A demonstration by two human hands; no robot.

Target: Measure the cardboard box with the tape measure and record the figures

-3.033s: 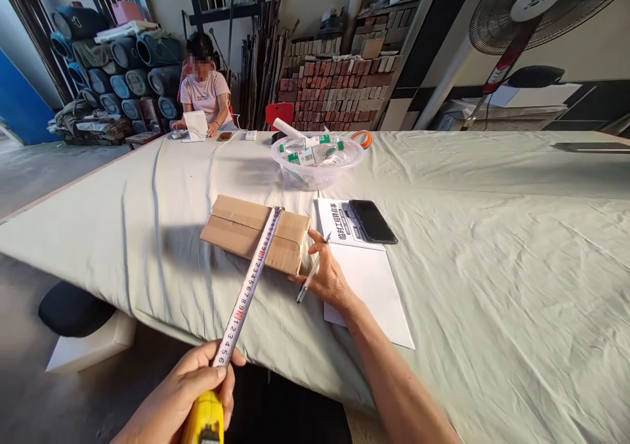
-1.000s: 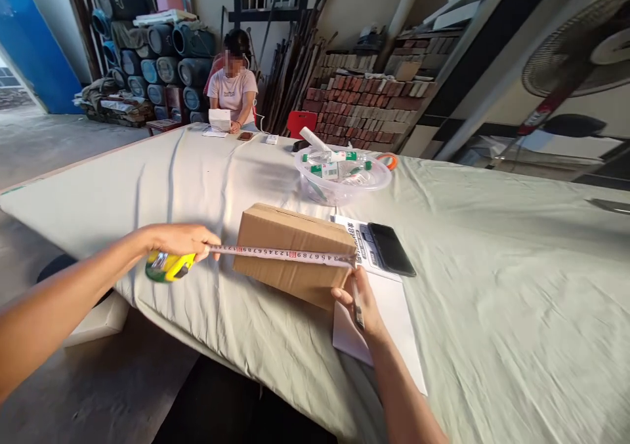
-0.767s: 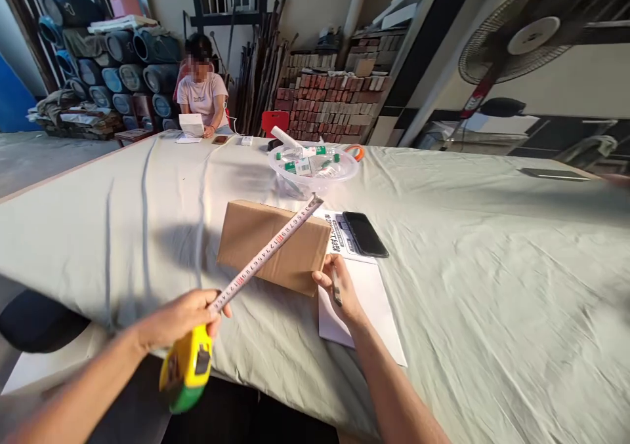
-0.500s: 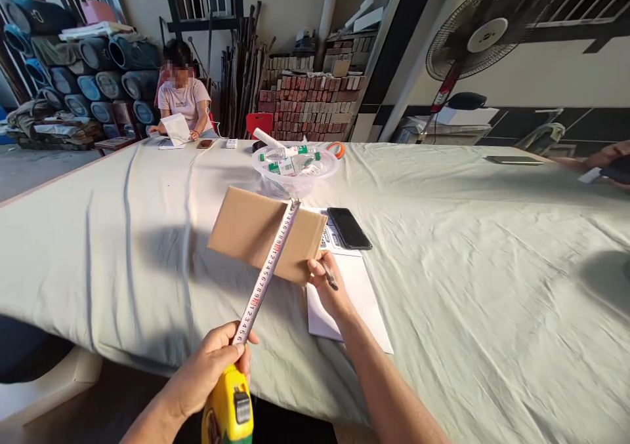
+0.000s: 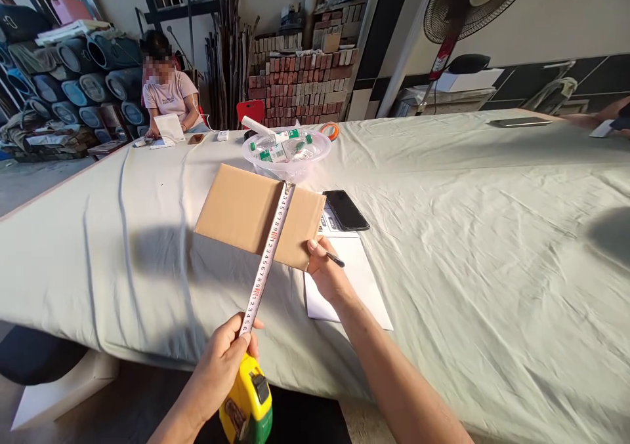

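My left hand [image 5: 226,359] is closed around the blade of a yellow and green tape measure [image 5: 249,398], close to its case. The drawn-out blade slants away across a flat brown cardboard box [image 5: 236,204], its hooked end at the box's far edge. With thumb and fingers, my right hand [image 5: 329,277] grips the box's near right corner. A dark pen [image 5: 335,259] also sticks out from that hand. Beneath and beside the hand lie white sheets of paper [image 5: 347,293], and a black phone [image 5: 347,209] rests at their far end.
A clear plastic basin [image 5: 315,147] of bottles stands beyond the box on the cloth-covered table [image 5: 472,254]. An orange tape roll [image 5: 329,130] is beside it. Across the table sits a person [image 5: 170,96] with papers. Another person's hand [image 5: 608,113] shows at far right.
The view has tilted down slightly. The box now lies flatter to view under the blade, and the tape case shows further up and right. Both hands keep their holds.
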